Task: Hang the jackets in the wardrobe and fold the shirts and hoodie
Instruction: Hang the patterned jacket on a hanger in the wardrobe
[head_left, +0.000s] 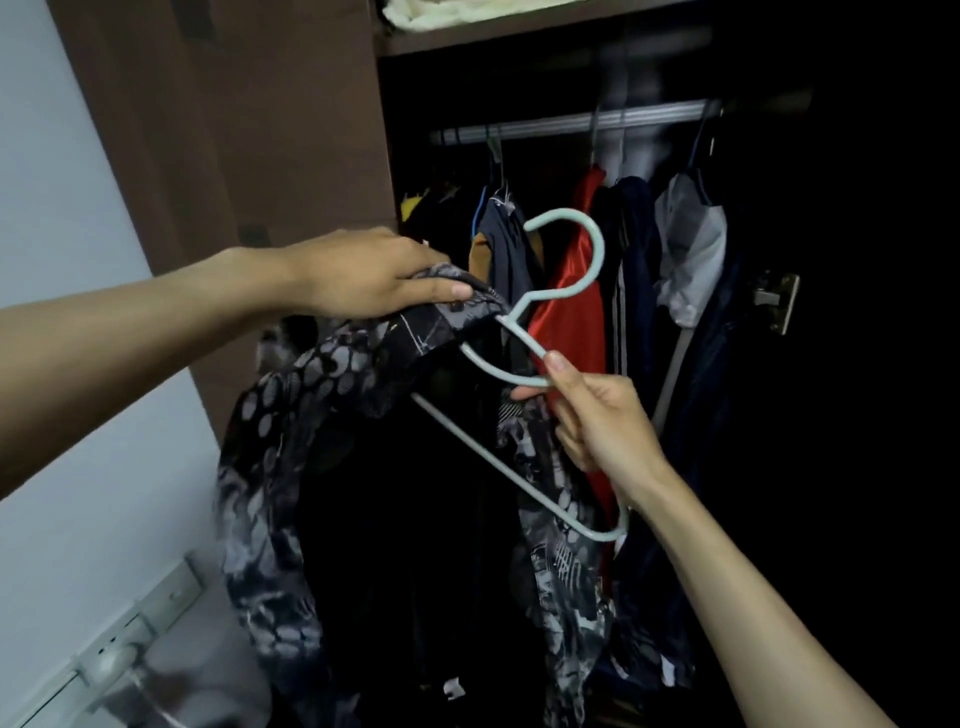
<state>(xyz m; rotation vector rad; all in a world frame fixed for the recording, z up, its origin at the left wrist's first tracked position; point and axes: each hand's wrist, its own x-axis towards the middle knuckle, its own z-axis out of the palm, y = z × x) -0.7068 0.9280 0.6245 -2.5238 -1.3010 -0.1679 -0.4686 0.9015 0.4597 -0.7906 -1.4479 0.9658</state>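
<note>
A black and grey patterned jacket hangs in front of the open wardrobe, partly on a pale green hanger. My left hand grips the jacket's collar at the top. My right hand pinches the hanger's near shoulder bar, thumb on top. The hanger is tilted, its hook pointing up towards the rail. One end of the hanger sits inside the jacket's left shoulder; the other end sticks out bare below my right wrist.
Several garments hang on the rail: a red one, dark ones and a white and navy one. The brown wardrobe door stands open at left. A shelf lies above. A wall socket sits low left.
</note>
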